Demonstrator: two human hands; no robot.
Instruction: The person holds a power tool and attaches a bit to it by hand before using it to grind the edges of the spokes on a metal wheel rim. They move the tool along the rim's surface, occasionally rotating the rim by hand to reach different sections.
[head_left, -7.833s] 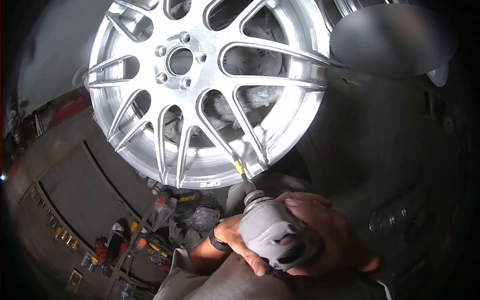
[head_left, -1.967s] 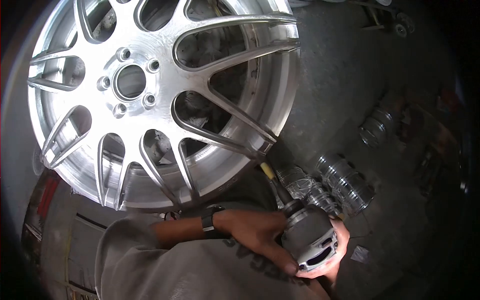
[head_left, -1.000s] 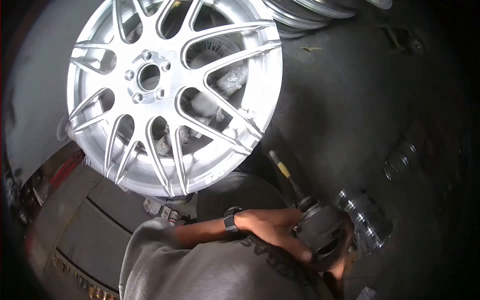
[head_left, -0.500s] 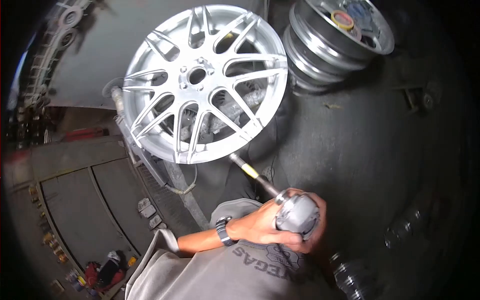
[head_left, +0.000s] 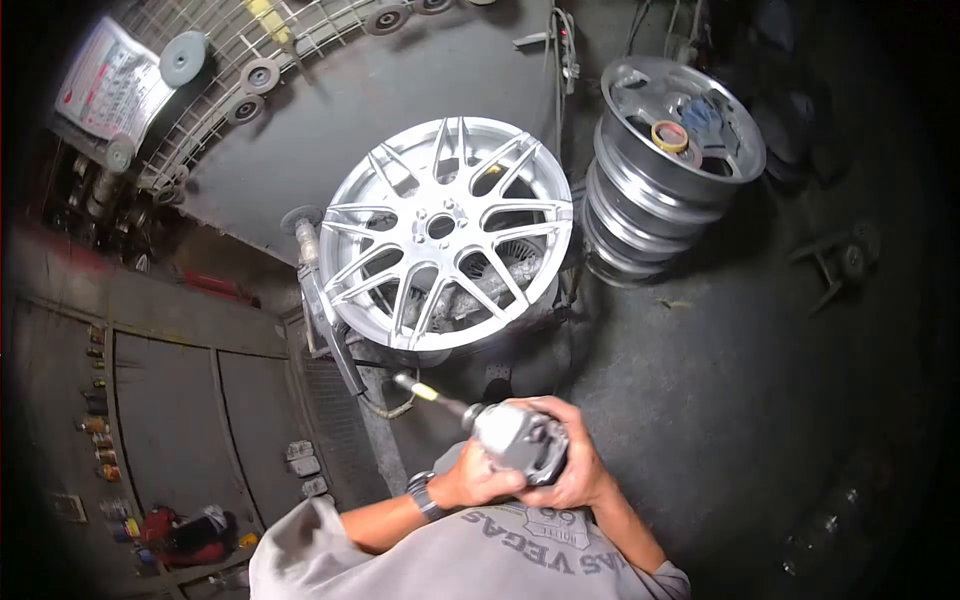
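Both my hands hold a die grinder point(head_left: 515, 440) in front of my shirt. Its thin shaft, marked with a yellow band, points up and left toward the wheel. My left hand point(head_left: 468, 480), with a dark watch at the wrist, is closed around the near left side of the body. My right hand point(head_left: 578, 455) wraps the right and rear end. Beyond the shaft tip, apart from it, a silver multi-spoke wheel rim point(head_left: 458, 208) lies face up on a support that is mostly hidden beneath it.
A long-handled tool with a round disc point(head_left: 308, 240) stands against the wheel's left side. At right, stacked rims point(head_left: 650, 215) carry a yellow tape roll point(head_left: 657, 137). A wire rack point(head_left: 215, 125) with discs is at upper left. Bottles point(head_left: 105, 440) line the left side.
The view has shifted, so the wheel appears lower and smaller. The grinder has moved left in view and turned. My right hand and forearm now show more clearly on it.
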